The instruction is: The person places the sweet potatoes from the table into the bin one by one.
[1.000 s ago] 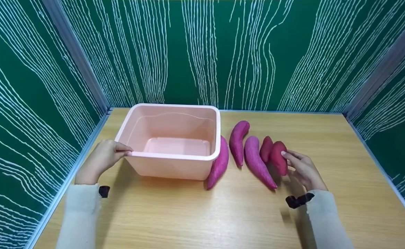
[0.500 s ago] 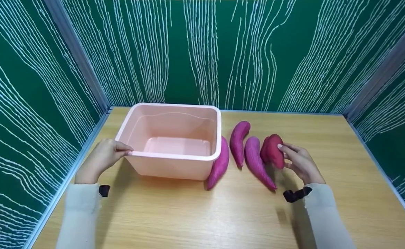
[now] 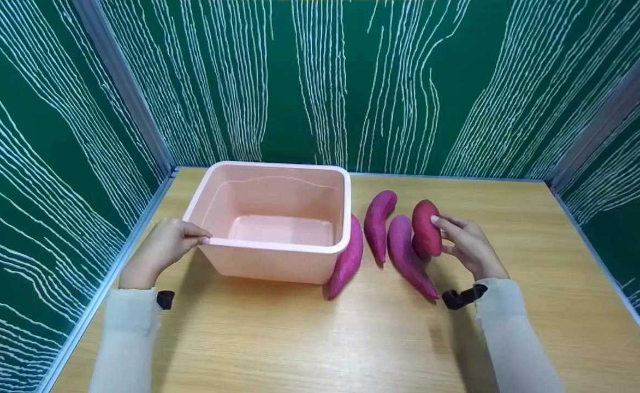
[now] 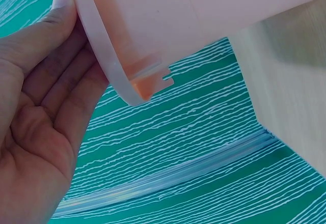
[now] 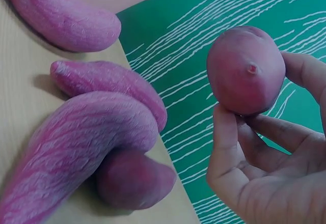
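My left hand (image 3: 159, 251) pinches the near left corner of the rim of a pink plastic bin (image 3: 271, 265); the left wrist view shows the thumb on one side of the rim (image 4: 99, 35). In my right hand (image 3: 473, 245) I hold a small red sweet potato (image 3: 427, 226) between thumb and fingers, raised off the table. Under it, mostly hidden in the head view, lies another small red sweet potato (image 5: 135, 178). Left of these are a long purple sweet potato (image 3: 407, 256) and a second one (image 3: 377, 226). A third purple sweet potato (image 3: 348, 262) lies beside the bin's right wall.
The wooden table (image 3: 276, 338) has green walls (image 3: 320, 82) with white wavy lines at the back and both sides. Metal corner posts (image 3: 126, 93) stand at the back left and back right.
My right hand has moved left and away from me with the red sweet potato, now above the other small one. The left hand keeps its hold on the rim.
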Available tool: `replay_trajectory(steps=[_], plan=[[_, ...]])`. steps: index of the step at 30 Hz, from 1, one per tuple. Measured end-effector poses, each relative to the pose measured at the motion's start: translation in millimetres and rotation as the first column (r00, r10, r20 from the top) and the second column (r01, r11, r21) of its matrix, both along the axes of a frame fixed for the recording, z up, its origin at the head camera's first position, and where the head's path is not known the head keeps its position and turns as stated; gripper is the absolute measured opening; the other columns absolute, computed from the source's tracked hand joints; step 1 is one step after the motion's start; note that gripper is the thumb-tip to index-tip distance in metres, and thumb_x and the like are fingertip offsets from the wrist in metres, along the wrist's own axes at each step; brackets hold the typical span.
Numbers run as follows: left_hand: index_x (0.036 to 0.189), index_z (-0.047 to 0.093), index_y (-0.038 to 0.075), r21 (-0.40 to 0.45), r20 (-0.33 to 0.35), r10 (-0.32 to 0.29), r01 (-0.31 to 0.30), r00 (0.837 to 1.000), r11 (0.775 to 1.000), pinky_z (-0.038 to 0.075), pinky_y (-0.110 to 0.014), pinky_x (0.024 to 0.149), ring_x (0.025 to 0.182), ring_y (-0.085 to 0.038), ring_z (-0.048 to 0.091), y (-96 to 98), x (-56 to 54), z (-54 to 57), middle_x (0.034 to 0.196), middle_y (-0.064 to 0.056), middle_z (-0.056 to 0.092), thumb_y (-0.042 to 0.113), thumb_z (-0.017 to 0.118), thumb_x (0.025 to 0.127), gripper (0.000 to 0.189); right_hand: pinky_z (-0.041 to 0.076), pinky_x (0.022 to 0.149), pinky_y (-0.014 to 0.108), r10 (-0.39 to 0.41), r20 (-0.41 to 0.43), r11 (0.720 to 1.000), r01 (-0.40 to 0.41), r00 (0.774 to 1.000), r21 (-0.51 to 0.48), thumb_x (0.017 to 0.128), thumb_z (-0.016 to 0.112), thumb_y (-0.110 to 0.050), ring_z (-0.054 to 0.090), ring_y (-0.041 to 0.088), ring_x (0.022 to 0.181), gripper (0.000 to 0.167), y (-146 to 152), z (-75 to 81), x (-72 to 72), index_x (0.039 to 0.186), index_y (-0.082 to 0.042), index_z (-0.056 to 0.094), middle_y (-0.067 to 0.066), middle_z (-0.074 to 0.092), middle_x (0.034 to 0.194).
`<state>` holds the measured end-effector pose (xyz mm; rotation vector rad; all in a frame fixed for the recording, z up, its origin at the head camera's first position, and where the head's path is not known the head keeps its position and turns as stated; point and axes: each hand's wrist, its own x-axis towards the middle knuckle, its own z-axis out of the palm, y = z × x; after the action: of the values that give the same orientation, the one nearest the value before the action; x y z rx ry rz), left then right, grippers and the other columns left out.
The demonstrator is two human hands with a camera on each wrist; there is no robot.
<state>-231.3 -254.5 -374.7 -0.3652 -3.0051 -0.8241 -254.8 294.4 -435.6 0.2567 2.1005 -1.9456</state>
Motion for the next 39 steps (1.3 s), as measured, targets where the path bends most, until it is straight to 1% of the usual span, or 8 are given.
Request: replay_trajectory(steps=[4,12,16,19,23,26,32,39], plan=[[0.105,0.075,0.006,0.0,0.013,0.007,-0.007,1.0,1.0,0.052,-0.051,0.092,0.095,-0.032,0.067,0.4,0.4,1.1,0.106,-0.017,0.072,0.01,0.07,0.087,0.02,0.054,0.084,0.021,0.001,0.006,1.0,-0.001,1.0,0.009,0.087,0.064,-0.05,0.052,0.012,0.105,0.091,-7,7.2,-2.2,0.152,-0.002,0.022,0.006,0.043,0.131],[0.107,0.074,0.006,0.005,0.031,0.015,-0.015,0.999,1.0,0.052,-0.051,0.093,0.097,-0.034,0.067,1.3,-0.4,2.5,0.107,-0.017,0.072,0.01,0.069,0.087,0.021,0.054,0.082,0.021,0.002,0.013,1.0,-0.002,1.0,-0.001,0.088,0.064,-0.048,0.048,0.016,0.11,0.087,-20,16.4,-6.5,0.152,-0.004,0.024,0.007,0.042,0.132],[0.106,0.074,0.006,0.003,0.028,0.009,-0.01,1.0,1.0,0.052,-0.051,0.092,0.097,-0.033,0.067,1.3,-0.5,2.3,0.107,-0.017,0.072,0.01,0.069,0.087,0.02,0.052,0.086,0.02,0.014,0.017,1.0,-0.014,1.0,0.014,0.087,0.064,-0.05,0.046,0.019,0.114,0.086,-26,20.5,-8.2,0.151,-0.006,0.026,0.009,0.042,0.134],[0.105,0.075,0.006,0.003,0.022,0.006,-0.006,1.0,1.0,0.052,-0.05,0.092,0.096,-0.032,0.067,0.9,-0.4,1.9,0.106,-0.017,0.072,0.01,0.069,0.087,0.02,0.053,0.087,0.021,0.017,0.018,1.0,-0.018,1.0,0.02,0.087,0.065,-0.051,0.05,0.017,0.109,0.085,-29,23.1,-9.1,0.151,-0.007,0.029,0.008,0.045,0.13],[0.103,0.075,0.005,-0.011,-0.008,-0.012,0.011,1.0,1.0,0.055,-0.049,0.089,0.09,-0.029,0.066,-0.1,-0.2,1.4,0.103,-0.016,0.073,0.01,0.069,0.087,0.018,0.055,0.084,0.023,0.034,-0.02,0.999,-0.034,0.999,0.0,0.088,0.065,-0.047,0.06,0.011,0.098,0.079,-34,25.8,-10.9,0.148,-0.005,0.034,0.005,0.054,0.121],[0.103,0.075,0.005,-0.017,-0.009,-0.015,0.015,1.0,1.0,0.056,-0.049,0.088,0.09,-0.029,0.065,-0.6,-0.4,1.3,0.104,-0.016,0.073,0.01,0.069,0.087,0.018,0.057,0.081,0.024,0.047,-0.057,0.998,-0.049,0.997,-0.032,0.09,0.064,-0.042,0.064,0.009,0.092,0.076,-38,27.6,-13.1,0.147,-0.002,0.034,0.003,0.059,0.114],[0.106,0.074,0.005,-0.005,0.029,0.0,0.001,1.0,1.0,0.053,-0.051,0.091,0.094,-0.032,0.066,0.0,-0.3,2.9,0.107,-0.018,0.072,0.011,0.068,0.088,0.02,0.056,0.081,0.023,0.049,-0.065,0.997,-0.052,0.997,-0.049,0.092,0.064,-0.038,0.063,0.008,0.087,0.073,-47,30.9,-16.8,0.146,0.001,0.035,0.001,0.061,0.105],[0.105,0.074,0.004,-0.015,0.009,-0.01,0.01,1.0,1.0,0.053,-0.05,0.091,0.095,-0.033,0.067,0.1,-1.0,2.9,0.105,-0.018,0.072,0.01,0.069,0.087,0.02,0.054,0.08,0.021,0.041,-0.019,0.999,-0.04,0.999,0.026,0.09,0.064,-0.044,0.057,0.01,0.091,0.073,-55,34.7,-19.3,0.147,-0.007,0.038,0.004,0.055,0.112]])
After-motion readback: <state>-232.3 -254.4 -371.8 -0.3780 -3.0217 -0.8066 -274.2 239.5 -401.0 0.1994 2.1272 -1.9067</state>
